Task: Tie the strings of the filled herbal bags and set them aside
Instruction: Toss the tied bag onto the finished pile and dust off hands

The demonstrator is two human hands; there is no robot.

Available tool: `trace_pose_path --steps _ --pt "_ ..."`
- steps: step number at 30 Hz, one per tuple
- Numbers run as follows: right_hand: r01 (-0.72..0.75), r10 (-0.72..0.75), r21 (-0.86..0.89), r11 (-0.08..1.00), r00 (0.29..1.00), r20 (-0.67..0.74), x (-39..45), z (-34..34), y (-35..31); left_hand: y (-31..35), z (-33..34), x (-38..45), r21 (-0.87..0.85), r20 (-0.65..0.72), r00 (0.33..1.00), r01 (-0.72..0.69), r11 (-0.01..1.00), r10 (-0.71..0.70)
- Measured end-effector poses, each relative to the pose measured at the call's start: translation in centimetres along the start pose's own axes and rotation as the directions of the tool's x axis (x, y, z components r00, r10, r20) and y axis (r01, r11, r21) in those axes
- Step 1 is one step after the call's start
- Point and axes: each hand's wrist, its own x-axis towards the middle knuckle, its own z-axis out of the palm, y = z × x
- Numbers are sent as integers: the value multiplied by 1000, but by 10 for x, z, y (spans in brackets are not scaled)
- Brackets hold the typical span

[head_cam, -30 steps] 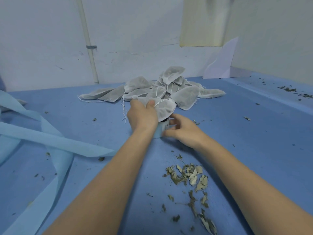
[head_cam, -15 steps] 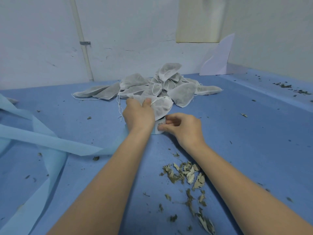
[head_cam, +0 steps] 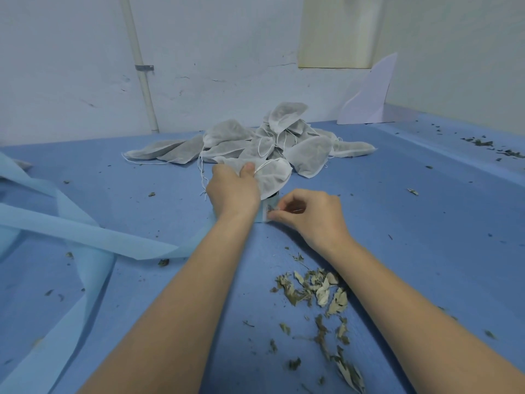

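Note:
A pile of white mesh herbal bags (head_cam: 235, 143) with loose white strings lies on the blue table (head_cam: 397, 223) at the back centre. One bag (head_cam: 274, 177) is draped over a small light-blue container (head_cam: 262, 213) in front of the pile. My left hand (head_cam: 231, 191) grips this bag and the container's top, thumb pressed on the fabric. My right hand (head_cam: 308, 214) is curled beside the container, its fingertips pinching at the container's label edge. The container is mostly hidden by both hands.
Dried herb leaves (head_cam: 315, 291) are scattered near my right forearm, with crumbs across the table. Light-blue fabric strips (head_cam: 85, 240) lie crumpled at the left. A white wall, a pipe (head_cam: 142, 78) and a white card (head_cam: 369, 95) stand behind.
My right hand's fingers have curled tighter against the container's side. My left hand keeps its hold on the bag. The view has shifted slightly.

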Motion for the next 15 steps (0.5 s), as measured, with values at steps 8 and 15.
trace_pose_path --steps 8,15 --pt "19 14 -100 995 945 328 -10 -24 -20 -2 -3 2 -27 11 1000 19 999 -18" --pt "98 -98 12 995 993 72 -3 -60 -31 5 -6 -6 -117 60 984 -160 980 168"
